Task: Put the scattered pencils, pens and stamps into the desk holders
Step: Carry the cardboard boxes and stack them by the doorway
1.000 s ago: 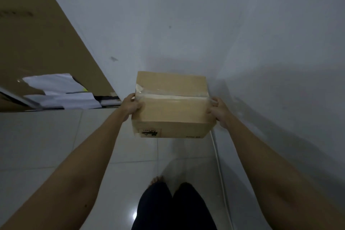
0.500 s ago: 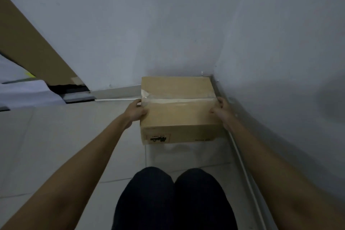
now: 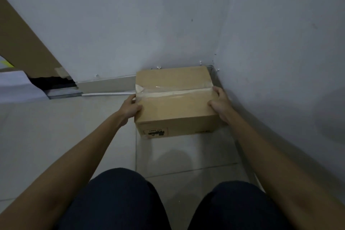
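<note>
A brown cardboard box (image 3: pixel 175 106), taped shut along its top seam, sits low in the corner where two grey walls meet. My left hand (image 3: pixel 130 107) grips its left side and my right hand (image 3: pixel 218 104) grips its right side. A small dark label shows on the box's near face. No pencils, pens, stamps or desk holders are in view.
White tiled floor (image 3: pixel 56 136) spreads to the left. A brown board (image 3: pixel 22 43) leans on the back wall at far left, with white paper sheets (image 3: pixel 16 87) beneath it. A white cable (image 3: pixel 108 94) runs along the skirting. My knees in dark trousers (image 3: pixel 119 201) fill the bottom.
The box has come down from mid-air to the floor in the corner, both hands still on it. My knees have bent and risen into view.
</note>
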